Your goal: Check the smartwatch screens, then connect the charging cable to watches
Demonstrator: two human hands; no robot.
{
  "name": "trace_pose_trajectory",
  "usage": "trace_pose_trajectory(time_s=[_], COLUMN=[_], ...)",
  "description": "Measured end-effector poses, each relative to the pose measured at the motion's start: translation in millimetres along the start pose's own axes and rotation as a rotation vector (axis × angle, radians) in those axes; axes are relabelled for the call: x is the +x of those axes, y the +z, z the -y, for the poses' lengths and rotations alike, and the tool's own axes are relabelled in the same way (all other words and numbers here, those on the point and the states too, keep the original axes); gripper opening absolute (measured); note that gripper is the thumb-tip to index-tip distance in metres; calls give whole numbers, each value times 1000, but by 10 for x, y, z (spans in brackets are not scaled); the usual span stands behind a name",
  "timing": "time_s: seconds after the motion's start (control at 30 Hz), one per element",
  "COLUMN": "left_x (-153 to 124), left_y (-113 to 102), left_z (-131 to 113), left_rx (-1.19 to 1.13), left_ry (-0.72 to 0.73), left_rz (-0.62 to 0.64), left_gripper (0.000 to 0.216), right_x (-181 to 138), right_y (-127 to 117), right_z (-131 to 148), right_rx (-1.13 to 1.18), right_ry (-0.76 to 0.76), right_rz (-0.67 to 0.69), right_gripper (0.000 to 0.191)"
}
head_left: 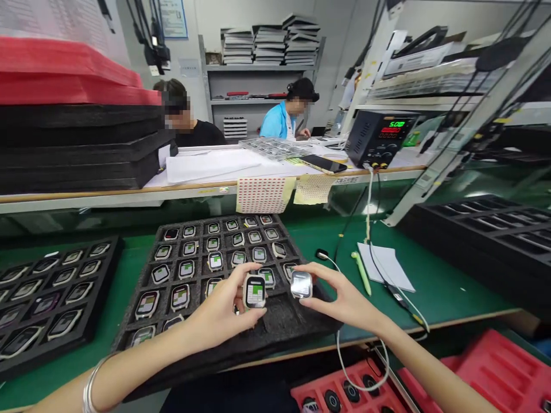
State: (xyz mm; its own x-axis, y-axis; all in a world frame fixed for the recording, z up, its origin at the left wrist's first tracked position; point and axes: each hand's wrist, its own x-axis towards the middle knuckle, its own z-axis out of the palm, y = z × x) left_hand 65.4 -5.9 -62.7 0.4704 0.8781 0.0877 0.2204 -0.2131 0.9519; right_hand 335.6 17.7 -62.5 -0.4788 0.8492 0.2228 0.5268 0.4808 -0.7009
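Note:
Between thumb and fingers, my left hand (228, 304) grips a strapless smartwatch (255, 291) whose lit screen shows green and white blocks. My right hand (338, 292) pinches a second smartwatch (301, 284) by its edges; its face is bright with glare. Both are held above the near right part of a black foam tray (279, 321). Several more watches, such as one smartwatch (179, 297), lie in the tray's compartments, many with lit screens. My left forearm covers part of the tray's near side.
Another watch tray (107, 275) lies at left, and stacked black trays (430, 235) stand at right. A green pen (360, 272), white paper (385, 267) and a white cable (365, 390) are near my right hand. A power supply (370, 137) stands on the shelf. Two people sit beyond.

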Motion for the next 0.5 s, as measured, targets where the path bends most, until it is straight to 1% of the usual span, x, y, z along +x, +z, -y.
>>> trace_pose_trajectory(time_s=[0.1,0.17,0.3,0.4,0.5], left_x=[101,171,221,192,186], left_y=[226,378,625,725,746], left_z=[6,71,250,306,270], left_rx=[248,365,475,564,621], left_ry=[50,89,149,173,145], left_rz=[11,12,36,49,12], left_gripper=[45,43,42,40,37], right_x=[-155,-218,-284,-296,-284], right_y=[7,51,118,78,-10], right_z=[-170,-283,-443,-481,-480], right_rx=[-44,-84,-177,-208,-205], right_ry=[-43,-75,-115,-140,-140], right_rz=[23,31,57,133,220], right_gripper=[42,43,48,49,51])
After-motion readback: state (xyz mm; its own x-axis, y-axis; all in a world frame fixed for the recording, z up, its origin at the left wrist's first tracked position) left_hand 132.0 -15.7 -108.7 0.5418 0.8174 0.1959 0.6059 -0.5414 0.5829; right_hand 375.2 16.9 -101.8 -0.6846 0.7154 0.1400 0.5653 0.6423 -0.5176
